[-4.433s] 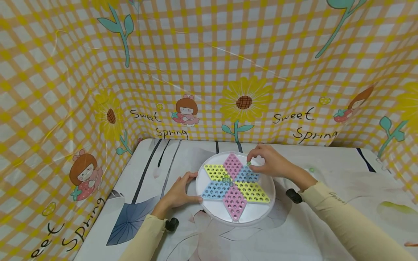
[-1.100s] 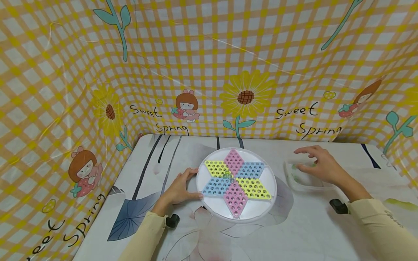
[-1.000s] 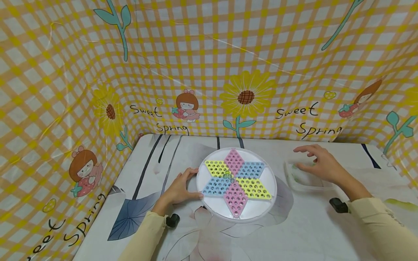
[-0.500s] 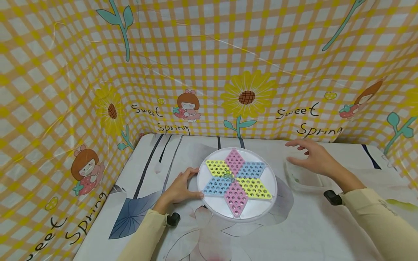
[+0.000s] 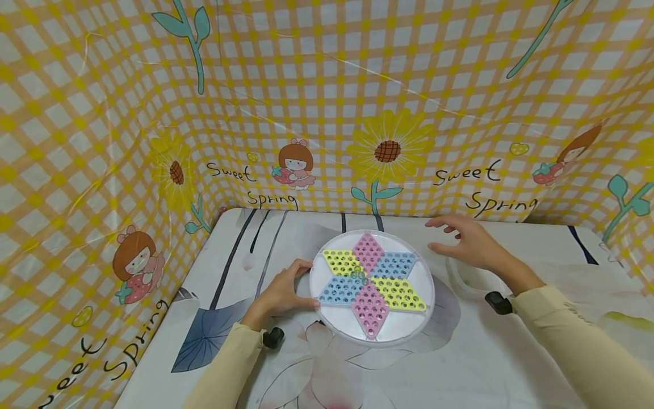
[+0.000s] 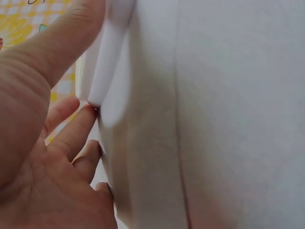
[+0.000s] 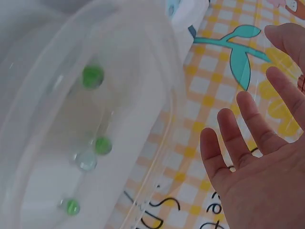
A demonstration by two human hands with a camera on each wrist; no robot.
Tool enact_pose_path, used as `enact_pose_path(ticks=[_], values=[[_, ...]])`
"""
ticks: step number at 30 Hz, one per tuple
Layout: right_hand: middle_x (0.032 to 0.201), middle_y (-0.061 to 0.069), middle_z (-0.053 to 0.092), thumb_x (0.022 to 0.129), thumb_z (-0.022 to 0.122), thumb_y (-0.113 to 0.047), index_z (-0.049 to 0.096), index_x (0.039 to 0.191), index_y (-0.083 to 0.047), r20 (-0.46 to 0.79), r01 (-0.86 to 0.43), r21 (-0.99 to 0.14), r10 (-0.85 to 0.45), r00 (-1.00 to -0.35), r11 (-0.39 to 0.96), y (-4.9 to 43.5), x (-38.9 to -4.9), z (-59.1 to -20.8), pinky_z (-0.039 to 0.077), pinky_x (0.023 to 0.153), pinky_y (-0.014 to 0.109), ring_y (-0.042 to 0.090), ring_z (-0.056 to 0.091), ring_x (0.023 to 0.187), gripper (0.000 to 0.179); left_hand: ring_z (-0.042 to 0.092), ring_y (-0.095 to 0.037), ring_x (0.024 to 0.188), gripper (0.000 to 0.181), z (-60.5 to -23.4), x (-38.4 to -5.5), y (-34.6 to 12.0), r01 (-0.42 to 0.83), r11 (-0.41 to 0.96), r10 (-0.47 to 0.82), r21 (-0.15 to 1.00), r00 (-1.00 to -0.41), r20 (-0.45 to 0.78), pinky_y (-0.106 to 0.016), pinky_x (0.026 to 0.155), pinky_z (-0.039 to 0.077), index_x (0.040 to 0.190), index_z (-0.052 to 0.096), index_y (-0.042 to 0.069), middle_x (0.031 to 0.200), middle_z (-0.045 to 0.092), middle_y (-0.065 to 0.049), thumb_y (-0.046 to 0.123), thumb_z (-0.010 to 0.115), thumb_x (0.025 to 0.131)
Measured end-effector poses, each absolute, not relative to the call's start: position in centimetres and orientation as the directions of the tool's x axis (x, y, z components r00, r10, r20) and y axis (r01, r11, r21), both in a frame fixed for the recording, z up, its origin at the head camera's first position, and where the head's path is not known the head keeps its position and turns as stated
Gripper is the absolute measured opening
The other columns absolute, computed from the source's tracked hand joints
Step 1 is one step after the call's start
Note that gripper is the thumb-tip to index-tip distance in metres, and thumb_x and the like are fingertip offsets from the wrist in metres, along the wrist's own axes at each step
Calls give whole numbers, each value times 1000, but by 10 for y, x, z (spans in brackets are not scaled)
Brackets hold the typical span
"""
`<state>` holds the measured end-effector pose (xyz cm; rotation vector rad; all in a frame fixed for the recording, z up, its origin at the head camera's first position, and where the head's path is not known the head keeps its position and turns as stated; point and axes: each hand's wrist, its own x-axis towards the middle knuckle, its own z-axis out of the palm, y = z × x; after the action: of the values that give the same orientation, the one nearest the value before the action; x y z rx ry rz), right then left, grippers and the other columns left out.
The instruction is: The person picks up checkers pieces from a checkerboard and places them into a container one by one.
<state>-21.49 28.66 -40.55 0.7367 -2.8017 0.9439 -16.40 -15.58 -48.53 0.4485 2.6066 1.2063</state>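
A round white Chinese checkers board (image 5: 327, 324) lies on the table, its star in pink, yellow and blue. Several greenish marbles (image 5: 359, 274) sit near its middle. My left hand (image 5: 278, 292) rests against the board's left rim, thumb and fingertips spread along it; the left wrist view shows fingertips at the rim's underside. My right hand (image 5: 467, 241) hovers right of the board, thumb and fingers apart. In the right wrist view nothing shows between those fingers. Behind that hand stands a clear plastic container (image 5: 462, 284), holding green marbles (image 7: 93, 76) and a clear one (image 7: 86, 160).
A white floral-printed cloth (image 5: 434, 375) covers the table. A yellow checked sheet (image 5: 306, 68) rises as a wall at the back and on both sides. Black wrist cameras (image 5: 498, 303) sit at both cuffs.
My right hand pinched a green marble over the board earlier, then went to the container. It has since moved left toward the board, fingers apart. My left hand has stayed at the rim.
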Motion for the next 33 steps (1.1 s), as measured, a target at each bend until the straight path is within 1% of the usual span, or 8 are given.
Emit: enact_pose_path(ticks=[4, 7, 8, 16, 23, 28, 33], values=[[128, 16, 65, 90, 82, -20, 65, 129, -7, 205, -452, -572, -414, -887, 684, 274, -216, -408, 52, 88, 60, 37, 59, 109, 45, 37, -33, 148, 91, -483, -164, -154, 148, 633, 348, 760, -931, -109, -58, 124, 21, 146, 47, 15, 157, 48, -5, 27, 97, 71], [130, 14, 64, 90, 81, -21, 64, 131, -8, 180, -437, -594, -418, -890, 675, 264, -216, -411, 52, 90, 59, 37, 59, 111, 46, 40, -33, 146, 93, -481, -164, -153, 123, 641, 333, 758, -934, -130, -58, 119, 30, 146, 47, 17, 156, 50, -2, 26, 98, 69], [131, 14, 64, 90, 81, -21, 64, 131, -9, 170, -430, -603, -419, -892, 672, 261, -216, -412, 51, 91, 59, 37, 59, 112, 46, 40, -34, 145, 93, -480, -164, -153, 121, 638, 331, 761, -935, -129, -59, 118, 31, 146, 48, 17, 155, 51, -2, 26, 98, 69], [135, 13, 61, 90, 81, -24, 63, 135, -11, 106, -410, -639, -454, -885, 651, 236, -217, -420, 52, 92, 58, 40, 58, 113, 50, 40, -32, 147, 96, -479, -165, -153, 133, 632, 336, 763, -935, -115, -57, 119, 32, 148, 47, 14, 155, 51, -5, 25, 98, 68], [138, 17, 60, 91, 80, -26, 60, 139, -10, 51, -410, -655, -504, -862, 635, 221, -213, -423, 53, 92, 60, 40, 58, 114, 55, 40, -31, 146, 95, -479, -164, -151, 140, 623, 346, 770, -931, -111, -56, 119, 33, 148, 48, 14, 154, 52, -5, 26, 98, 69], [130, 19, 61, 89, 81, -26, 59, 139, -8, 48, -427, -650, -527, -849, 629, 205, -208, -430, 55, 88, 56, 38, 58, 110, 57, 41, -32, 146, 94, -479, -164, -152, 136, 631, 337, 764, -935, -111, -57, 118, 34, 147, 49, 15, 155, 51, -5, 26, 98, 69], [122, 16, 61, 88, 83, -29, 56, 141, -8, 19, -411, -638, -521, -854, 651, 188, -201, -440, 55, 85, 48, 35, 57, 106, 63, 41, -32, 146, 94, -479, -163, -152, 131, 627, 332, 768, -937, -111, -57, 118, 34, 147, 49, 15, 155, 50, -6, 26, 99, 68]])
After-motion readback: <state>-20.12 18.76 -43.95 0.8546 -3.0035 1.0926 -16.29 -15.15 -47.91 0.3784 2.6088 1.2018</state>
